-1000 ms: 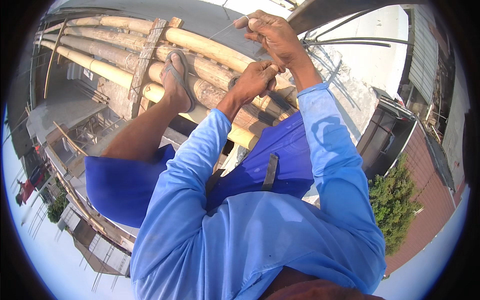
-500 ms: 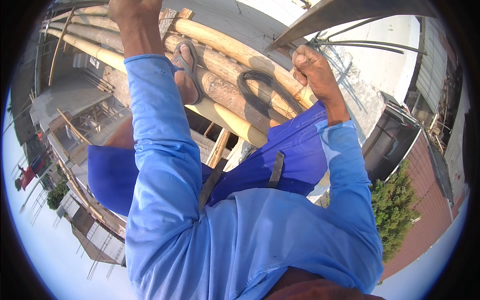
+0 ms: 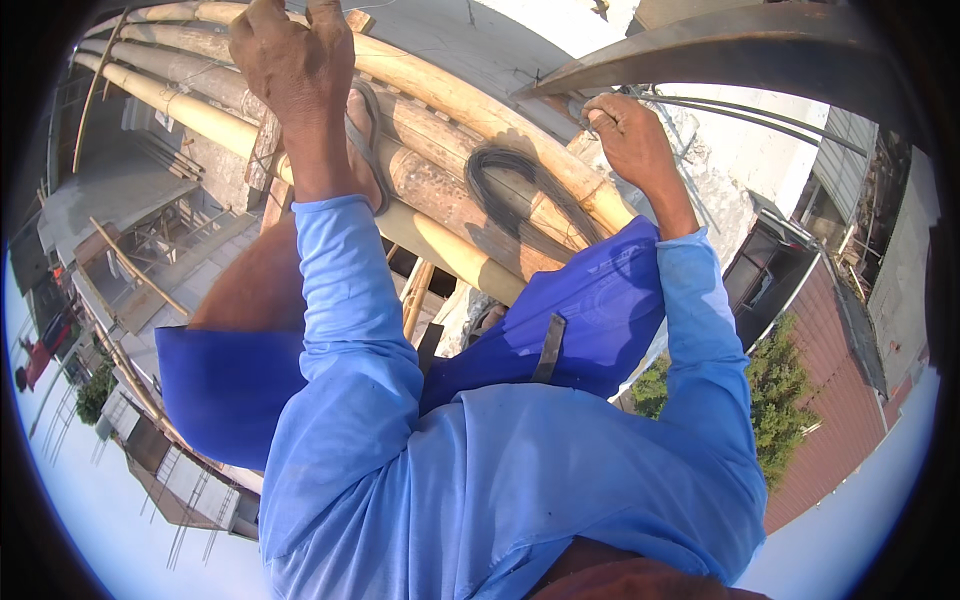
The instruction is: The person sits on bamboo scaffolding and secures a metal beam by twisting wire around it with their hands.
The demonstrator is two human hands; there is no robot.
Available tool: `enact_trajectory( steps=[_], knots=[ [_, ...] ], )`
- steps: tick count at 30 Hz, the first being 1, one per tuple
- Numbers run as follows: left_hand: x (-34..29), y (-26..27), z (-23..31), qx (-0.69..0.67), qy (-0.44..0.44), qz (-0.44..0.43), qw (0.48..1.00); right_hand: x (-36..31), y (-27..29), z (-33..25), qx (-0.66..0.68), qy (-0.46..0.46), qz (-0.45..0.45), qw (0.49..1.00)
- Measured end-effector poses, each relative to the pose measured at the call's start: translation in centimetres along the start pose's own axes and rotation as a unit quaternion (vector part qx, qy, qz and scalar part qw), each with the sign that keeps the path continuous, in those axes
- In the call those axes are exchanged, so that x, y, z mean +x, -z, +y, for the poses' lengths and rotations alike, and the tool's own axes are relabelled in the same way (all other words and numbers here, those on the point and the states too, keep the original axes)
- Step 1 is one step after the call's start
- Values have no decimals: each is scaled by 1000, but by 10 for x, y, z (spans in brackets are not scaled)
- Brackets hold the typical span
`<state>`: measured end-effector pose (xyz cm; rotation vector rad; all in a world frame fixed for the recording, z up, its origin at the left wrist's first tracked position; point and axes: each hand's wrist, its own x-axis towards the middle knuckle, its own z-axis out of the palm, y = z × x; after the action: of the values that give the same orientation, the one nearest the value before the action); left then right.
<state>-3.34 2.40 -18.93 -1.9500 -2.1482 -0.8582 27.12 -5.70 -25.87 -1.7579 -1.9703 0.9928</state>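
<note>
A worker's left hand [image 3: 292, 75], fingers bent, stood at the view's upper edge; the right hand [image 3: 632, 140] had curled fingers, though whether either pinched anything could not be told. An even, kink-free pull likely suited the dark, looped coil of thin wire [image 3: 487, 203], which lay on round tan bamboo poles [image 3: 430, 185] outdoors, a ribbed red roof [image 3: 840, 390] beyond.

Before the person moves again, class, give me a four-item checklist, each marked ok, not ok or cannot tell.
1. Looped coil of thin dark wire resting on the long yellow-brown bamboo poles: ok.
2. Bare foot in a grey sandal on the poles: ok, though partly hidden by the left arm.
3. Left hand wholly in view: not ok; the upper edge cuts off its fingertips.
4. Anything inside the curled right hand: cannot tell.
</note>
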Motion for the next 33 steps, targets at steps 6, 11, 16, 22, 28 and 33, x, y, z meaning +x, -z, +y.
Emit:
enact_trajectory(
  steps=[6, 11, 16, 22, 28, 33],
  knots=[
    [-82, -67, 38, -249, -147, -366, 884, 41, -30, -27, 44, 85, -25, 995],
    [-61, -81, -12, -146, -108, -401, 898, 23, -14, 13, 125, -130, -204, 962],
    [-52, -90, -13, -87, -135, -501, 851, 29, -36, 45, 75, -204, -237, 947],
    [-3, -102, -70, -52, -71, -383, 919, 26, -51, 86, 58, -206, -187, 959],
    [33, -132, -74, -266, -21, -379, 886, 38, -37, 66, 49, -314, -77, 945],
    [53, -113, -36, -261, 13, -456, 851, 49, -45, 75, 52, -314, -83, 944]
  ],
)
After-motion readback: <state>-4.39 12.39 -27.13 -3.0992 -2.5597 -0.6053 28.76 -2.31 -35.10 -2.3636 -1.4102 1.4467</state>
